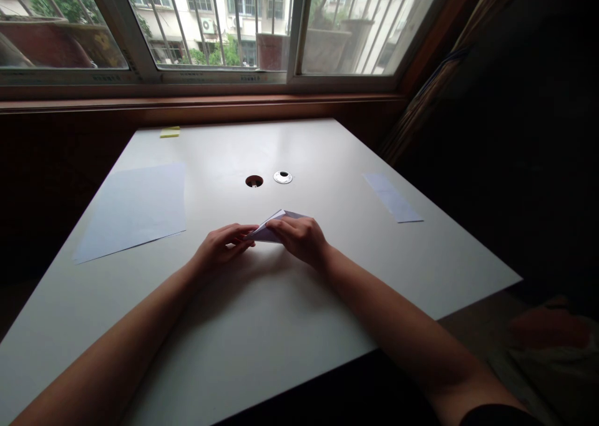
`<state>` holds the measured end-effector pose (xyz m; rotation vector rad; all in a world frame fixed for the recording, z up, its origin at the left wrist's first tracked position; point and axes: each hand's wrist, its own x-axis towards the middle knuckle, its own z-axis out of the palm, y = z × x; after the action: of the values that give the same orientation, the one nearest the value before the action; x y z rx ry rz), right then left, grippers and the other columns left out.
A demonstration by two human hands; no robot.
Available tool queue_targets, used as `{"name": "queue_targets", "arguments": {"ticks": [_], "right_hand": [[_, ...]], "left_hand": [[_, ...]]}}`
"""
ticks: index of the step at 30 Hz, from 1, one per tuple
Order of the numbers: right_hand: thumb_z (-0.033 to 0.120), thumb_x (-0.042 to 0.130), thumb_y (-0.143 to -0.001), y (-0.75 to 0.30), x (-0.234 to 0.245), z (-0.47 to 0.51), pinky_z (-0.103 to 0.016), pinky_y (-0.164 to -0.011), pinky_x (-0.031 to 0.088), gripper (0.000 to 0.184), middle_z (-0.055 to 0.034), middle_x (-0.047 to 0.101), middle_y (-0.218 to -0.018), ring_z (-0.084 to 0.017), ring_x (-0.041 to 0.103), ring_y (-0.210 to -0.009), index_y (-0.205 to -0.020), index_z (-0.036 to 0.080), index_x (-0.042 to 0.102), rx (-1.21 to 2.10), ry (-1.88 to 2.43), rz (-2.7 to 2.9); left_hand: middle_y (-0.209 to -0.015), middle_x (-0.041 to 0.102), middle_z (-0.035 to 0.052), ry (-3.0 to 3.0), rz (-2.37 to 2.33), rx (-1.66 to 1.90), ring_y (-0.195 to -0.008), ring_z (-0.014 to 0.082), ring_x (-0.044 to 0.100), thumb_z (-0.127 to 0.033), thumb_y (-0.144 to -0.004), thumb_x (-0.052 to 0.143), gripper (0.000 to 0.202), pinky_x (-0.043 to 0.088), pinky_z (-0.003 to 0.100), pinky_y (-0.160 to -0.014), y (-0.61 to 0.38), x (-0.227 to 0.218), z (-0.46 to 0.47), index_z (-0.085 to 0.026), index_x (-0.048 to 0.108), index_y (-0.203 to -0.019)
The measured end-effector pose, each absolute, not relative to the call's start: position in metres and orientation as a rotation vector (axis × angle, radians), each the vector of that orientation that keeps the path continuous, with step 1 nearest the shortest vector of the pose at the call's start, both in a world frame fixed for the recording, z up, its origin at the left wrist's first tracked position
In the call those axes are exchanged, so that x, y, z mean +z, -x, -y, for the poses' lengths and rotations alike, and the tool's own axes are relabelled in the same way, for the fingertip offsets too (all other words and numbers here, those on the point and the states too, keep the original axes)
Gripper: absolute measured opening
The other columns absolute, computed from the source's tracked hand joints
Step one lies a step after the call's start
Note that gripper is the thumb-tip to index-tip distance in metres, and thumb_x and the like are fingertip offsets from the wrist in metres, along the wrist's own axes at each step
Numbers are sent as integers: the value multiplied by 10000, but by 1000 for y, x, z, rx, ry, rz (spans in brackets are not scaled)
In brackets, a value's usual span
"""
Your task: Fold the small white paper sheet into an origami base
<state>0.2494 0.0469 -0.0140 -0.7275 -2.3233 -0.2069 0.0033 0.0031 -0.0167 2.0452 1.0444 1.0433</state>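
A small folded white paper (pixel 276 224) lies on the white table (pixel 262 326) just in front of me, one flap raised. My left hand (pixel 222 248) pinches its left corner with curled fingers. My right hand (pixel 299 237) rests on top of the paper with fingers bent and pressed down on it, covering most of it.
A flat white sheet (pixel 133 209) lies to the left. A narrow paper strip (pixel 392 197) lies to the right. A cable hole (pixel 254 181) and its round cap (pixel 282 177) sit beyond my hands. A yellow note pad (pixel 169 132) is at the far edge under the window.
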Motion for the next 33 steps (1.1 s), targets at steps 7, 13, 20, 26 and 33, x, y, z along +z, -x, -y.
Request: {"name": "queue_targets", "arguments": {"ticks": [7,13,20,26,33], "right_hand": [[208,515,-972,-249,-18,-48,-205,-565,396,141,-18,725,-865,-102,623,-698,-1038,204,639,-10,726,2260],[273,490,-994,-249,-18,-51,-196,-599,447,185,-31,719,-824,-93,620,-640,-982,180,650,335,733,2148],[306,488,-990,-248,-18,-51,-208,-618,460,209,-29,697,-756,-107,616,-631,-969,183,655,489,756,2105],[294,508,-977,-247,-15,-49,-210,-649,475,191,-36,709,-800,-114,638,-680,-961,184,663,542,751,2080],[308,506,-976,-249,-20,-53,-225,-665,486,197,-43,712,-874,-117,639,-693,-964,190,664,584,723,2083]], "left_hand": [[-985,699,76,-2041,-1044,1090,-791,160,739,-263,-927,618,328,606,268,-744,-2,-18,-1,-203,634,-1249],[-1016,682,85,-2033,-1025,1113,-798,159,736,-270,-933,613,245,611,273,-755,-3,-15,1,-205,675,-1161],[-1027,667,96,-2025,-992,1124,-811,165,733,-258,-925,625,269,611,280,-765,-2,-13,2,-201,664,-1185],[-1035,652,98,-1985,-954,1137,-791,163,730,-235,-923,627,241,612,284,-747,-3,-12,3,-194,675,-1155],[-1009,655,98,-1885,-951,1148,-789,170,730,-288,-928,621,227,623,295,-750,-4,-10,3,-176,675,-1119]]}}
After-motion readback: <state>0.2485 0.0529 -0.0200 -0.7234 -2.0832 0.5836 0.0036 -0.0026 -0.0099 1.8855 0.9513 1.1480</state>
